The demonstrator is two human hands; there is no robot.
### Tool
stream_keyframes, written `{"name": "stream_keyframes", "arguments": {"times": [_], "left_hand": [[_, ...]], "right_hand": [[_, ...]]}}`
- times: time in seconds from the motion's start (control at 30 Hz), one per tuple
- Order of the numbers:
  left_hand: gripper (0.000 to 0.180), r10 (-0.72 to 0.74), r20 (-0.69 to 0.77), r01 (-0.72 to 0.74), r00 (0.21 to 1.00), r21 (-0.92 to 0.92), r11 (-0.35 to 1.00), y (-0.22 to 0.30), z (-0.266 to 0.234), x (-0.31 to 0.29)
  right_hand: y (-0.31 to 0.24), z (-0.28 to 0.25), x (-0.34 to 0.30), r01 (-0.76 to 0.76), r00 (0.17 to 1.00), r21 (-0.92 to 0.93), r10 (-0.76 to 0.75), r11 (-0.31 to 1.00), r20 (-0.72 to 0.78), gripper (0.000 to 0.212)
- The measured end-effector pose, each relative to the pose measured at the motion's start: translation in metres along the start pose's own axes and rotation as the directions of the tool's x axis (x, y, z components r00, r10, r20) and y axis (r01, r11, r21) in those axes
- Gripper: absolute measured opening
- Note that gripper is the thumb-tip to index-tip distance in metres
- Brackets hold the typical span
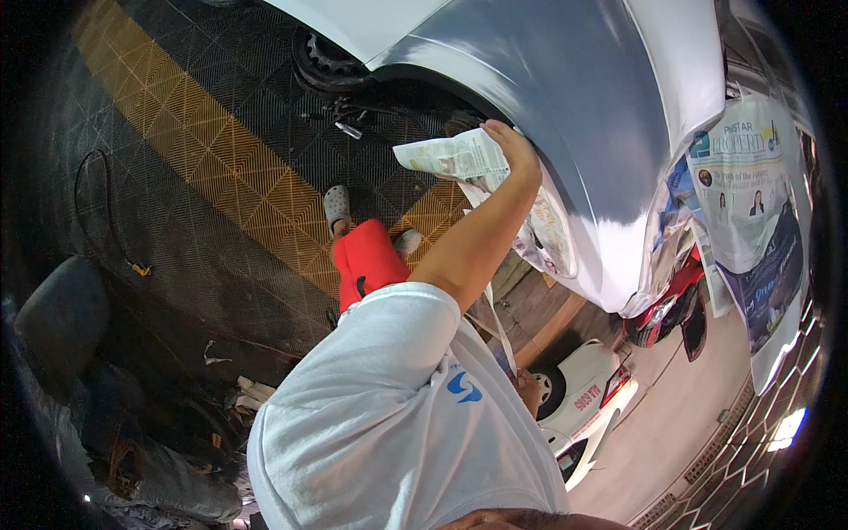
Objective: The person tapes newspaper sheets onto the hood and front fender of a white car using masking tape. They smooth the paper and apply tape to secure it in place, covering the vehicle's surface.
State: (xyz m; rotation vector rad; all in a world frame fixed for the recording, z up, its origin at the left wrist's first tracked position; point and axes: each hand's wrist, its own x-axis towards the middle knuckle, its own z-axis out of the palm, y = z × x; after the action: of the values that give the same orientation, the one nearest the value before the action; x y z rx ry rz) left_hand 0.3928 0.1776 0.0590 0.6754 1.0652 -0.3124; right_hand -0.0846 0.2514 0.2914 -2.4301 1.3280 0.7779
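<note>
Newspaper sheets (pixel 455 157) hang along the wheel arch of a car fender (pixel 565 84), which is white with a large grey patch. My left hand (pixel 514 148) reaches up to the arch edge, its fingers closed on the upper part of the paper. Lower down, my right hand (pixel 528 390) shows partly past my white shirt (pixel 380 415). Its fingers look curled at the bottom of a hanging newspaper strip (pixel 502 340); my shirt and arm hide part of the paper between the hands.
More newspaper (pixel 751 185) covers the car's front at right. A bare wheel hub (pixel 327 66) and small tools (pixel 349 130) are near the arch. A cable (pixel 79 203) lies on the black and yellow tiled floor (pixel 203 115). Another white car (pixel 579 389) stands beyond.
</note>
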Motion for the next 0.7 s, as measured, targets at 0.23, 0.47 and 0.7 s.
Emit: {"name": "stream_keyframes", "arguments": {"times": [0.23,0.47,0.7], "left_hand": [[0.086,-0.176,0.29,0.287,0.941,-0.404,0.869,-0.001,-0.001,0.026],[0.103,-0.129,0.416,-0.055,0.9,0.403,0.914,0.053,-0.098,-0.018],[0.094,-0.608,0.757,-0.829,0.24,0.485,0.277,0.003,-0.279,-0.121]], "right_hand": [[0.011,0.013,-0.005,0.067,0.998,0.023,-0.067,0.997,-0.014,0.019],[0.041,0.031,-0.002,0.034,0.999,0.177,-0.027,0.984,-0.043,0.019],[0.142,0.073,0.015,0.146,0.977,0.167,-0.115,0.975,-0.18,0.026]]}}
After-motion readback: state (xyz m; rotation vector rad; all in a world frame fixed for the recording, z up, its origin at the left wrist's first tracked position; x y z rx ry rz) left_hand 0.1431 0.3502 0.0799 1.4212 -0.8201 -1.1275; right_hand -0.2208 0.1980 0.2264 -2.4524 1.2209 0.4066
